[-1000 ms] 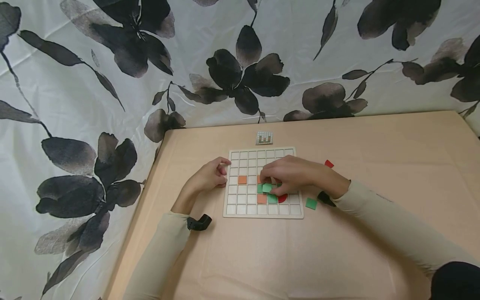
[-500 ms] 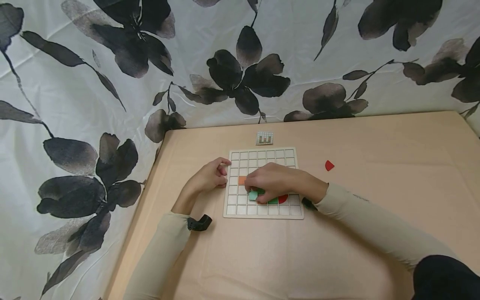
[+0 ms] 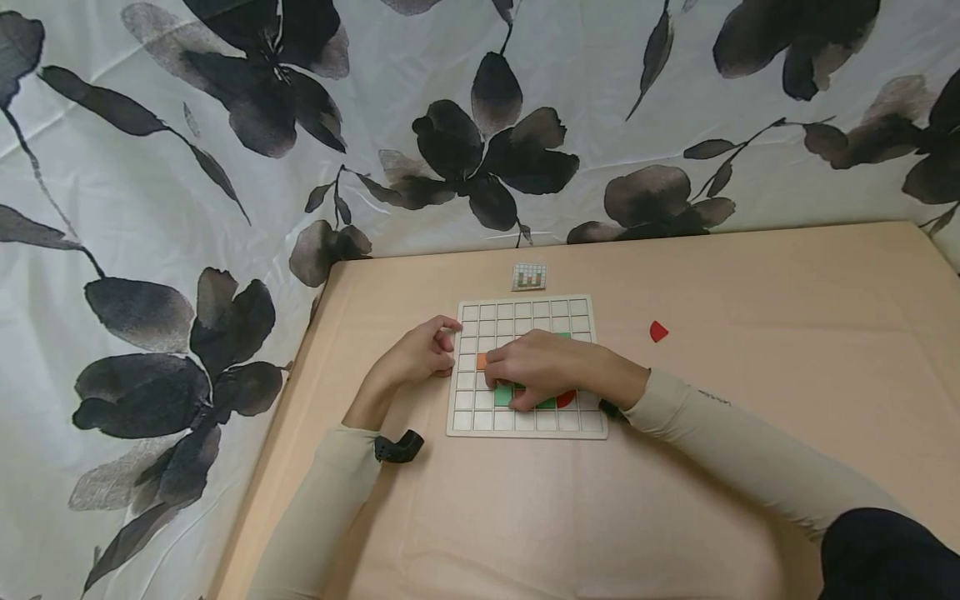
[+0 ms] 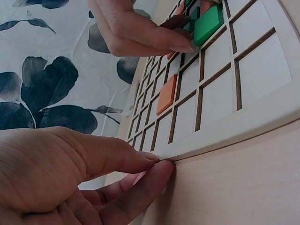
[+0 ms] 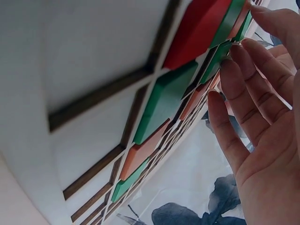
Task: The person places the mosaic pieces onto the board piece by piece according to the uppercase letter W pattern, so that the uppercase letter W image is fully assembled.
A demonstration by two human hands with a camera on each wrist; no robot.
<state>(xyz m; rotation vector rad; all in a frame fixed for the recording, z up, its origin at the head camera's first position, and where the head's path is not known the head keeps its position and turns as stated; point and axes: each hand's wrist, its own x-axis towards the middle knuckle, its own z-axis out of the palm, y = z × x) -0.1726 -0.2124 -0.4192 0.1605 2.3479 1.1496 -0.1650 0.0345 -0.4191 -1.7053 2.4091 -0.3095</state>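
Note:
A white board with a square grid (image 3: pixel 480 422) lies on the table. At its left edge my left hand (image 3: pixel 420 350) pinches the rim between thumb and fingers, as the left wrist view shows. My right hand (image 3: pixel 551 367) reaches over the board, thumb and fingertips around a green square tile (image 3: pixel 503 395) low over one cell. The left wrist view shows that green tile (image 4: pixel 208 24) right between the fingertips. Just left of the right fingers sits an orange tile (image 3: pixel 481 362). A red rounded tile (image 3: pixel 566 398) shows below the right wrist; other tiles are partly hidden under the hand.
A loose red rounded piece (image 3: pixel 658 332) lies on the table right of the board. Behind the board is a small card with a grid pattern (image 3: pixel 529 277). A floral cloth (image 3: pixel 420 67) hangs along the table's far edge.
My right hand has moved left and slightly down over the board with the green tile, which went from tilted to nearly flat at a cell. My left hand has stayed at the board's edge.

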